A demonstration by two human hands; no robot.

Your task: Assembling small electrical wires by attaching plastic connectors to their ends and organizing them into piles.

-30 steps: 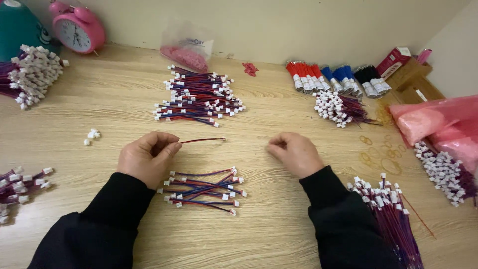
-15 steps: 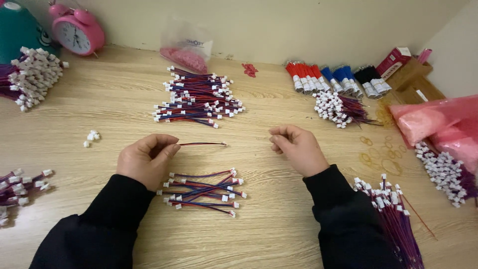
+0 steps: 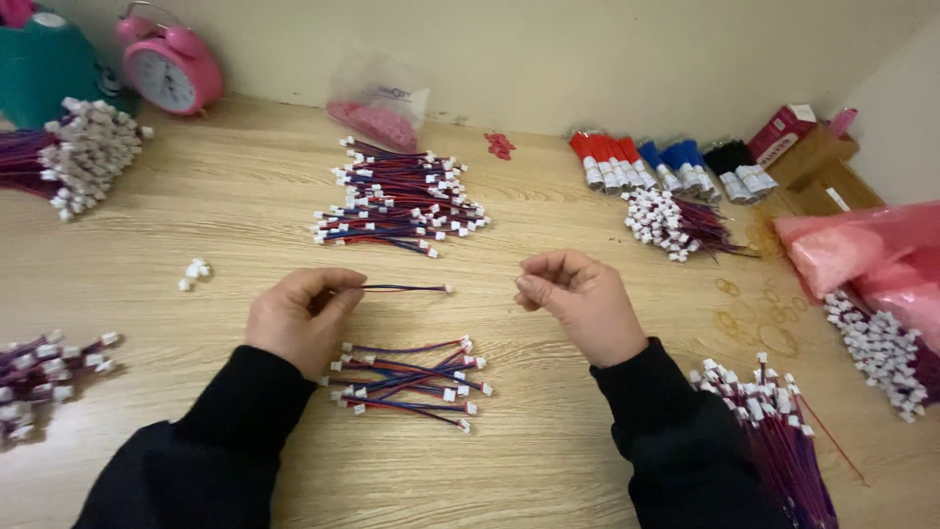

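My left hand (image 3: pixel 299 315) pinches one end of a short red-and-blue wire (image 3: pixel 406 288) with a white connector at its free end; the wire sticks out to the right above the table. My right hand (image 3: pixel 578 302) hovers to the right of that wire, fingers curled together; whether it holds anything small I cannot see. Between and below my hands lies a small pile of the same wires (image 3: pixel 411 382). A bigger heap of wires (image 3: pixel 397 201) lies farther back in the middle.
A wooden table (image 3: pixel 245 216) carries more wire bundles at far left (image 3: pixel 83 152), lower left (image 3: pixel 44 367), lower right (image 3: pixel 774 426) and back right (image 3: pixel 676 220). Loose white connectors (image 3: pixel 194 271), a pink alarm clock (image 3: pixel 171 69), pink bags (image 3: pixel 852 250), rubber bands (image 3: pixel 754 318) and small boxes (image 3: pixel 803 147) surround them.
My right hand has moved away to the right and up from the wire's free end. The left hand still holds the wire, now slightly lower.
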